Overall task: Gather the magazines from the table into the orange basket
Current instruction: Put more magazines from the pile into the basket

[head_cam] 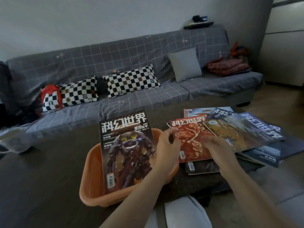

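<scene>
Both hands are reaching for the red magazine, fingers loosely curled, grasping nothing; magazines overlapping at 3 o'clock are risking sliding off.

One orange basket was seen, with one magazine lying in it. At least five more magazines were counted in the loose pile beside it. Two checkered pillows and one grey cushion were noted on one sofa. Two hands were seen.

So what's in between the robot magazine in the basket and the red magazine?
In the head view, the person's left hand lies between the robot magazine and the red magazine, over the orange basket rim.
</scene>
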`<state>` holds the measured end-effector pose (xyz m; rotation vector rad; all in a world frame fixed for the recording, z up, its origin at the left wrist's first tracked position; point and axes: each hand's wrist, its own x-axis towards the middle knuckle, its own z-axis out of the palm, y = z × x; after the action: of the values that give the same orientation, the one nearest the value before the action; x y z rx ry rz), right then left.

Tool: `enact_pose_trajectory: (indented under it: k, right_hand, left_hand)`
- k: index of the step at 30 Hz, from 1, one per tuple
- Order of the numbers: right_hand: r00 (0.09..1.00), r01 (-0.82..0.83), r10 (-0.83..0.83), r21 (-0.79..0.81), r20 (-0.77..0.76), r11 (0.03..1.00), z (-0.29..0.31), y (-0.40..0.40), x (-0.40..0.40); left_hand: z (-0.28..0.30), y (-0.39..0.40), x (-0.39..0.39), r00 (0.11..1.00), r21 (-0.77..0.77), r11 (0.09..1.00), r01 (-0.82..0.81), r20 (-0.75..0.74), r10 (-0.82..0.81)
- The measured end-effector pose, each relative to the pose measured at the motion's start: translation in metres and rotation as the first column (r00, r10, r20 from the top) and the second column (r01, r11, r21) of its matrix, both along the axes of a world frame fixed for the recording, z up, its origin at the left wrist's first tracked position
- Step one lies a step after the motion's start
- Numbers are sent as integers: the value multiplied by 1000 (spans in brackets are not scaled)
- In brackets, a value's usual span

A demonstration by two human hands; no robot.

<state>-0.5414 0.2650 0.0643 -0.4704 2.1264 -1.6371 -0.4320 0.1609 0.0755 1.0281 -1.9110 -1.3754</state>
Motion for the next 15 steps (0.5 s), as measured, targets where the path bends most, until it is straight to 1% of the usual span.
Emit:
enact_pose_trajectory:
  k: [3,6,8,10,13,15]
  right_hand:
    - [999,36,-36,19,-19,999,-9,10,-24]
    - [994,86,-79,102,-71,991,-22,19,-50]
    - [983,163,-146,155,-112,974,-30,25,-65]
    - [959,251,-213,215,-186,944,-39,32,-79]
    - [914,334,-213,342,-346,878,-53,38,-98]
    - [898,371,-217,394,-382,841,-62,39,-108]
  left_hand:
    - [-3,9,-36,998,92,994,60,6,-61]
    - [-10,16,-71,996,165,983,84,22,-89]
    - [-18,21,-93,995,198,976,90,22,-96]
    - [-27,23,-115,992,204,974,100,56,-114]
    - [-40,20,-147,987,191,975,117,88,-136]
    - [-48,16,-166,986,161,980,117,96,-133]
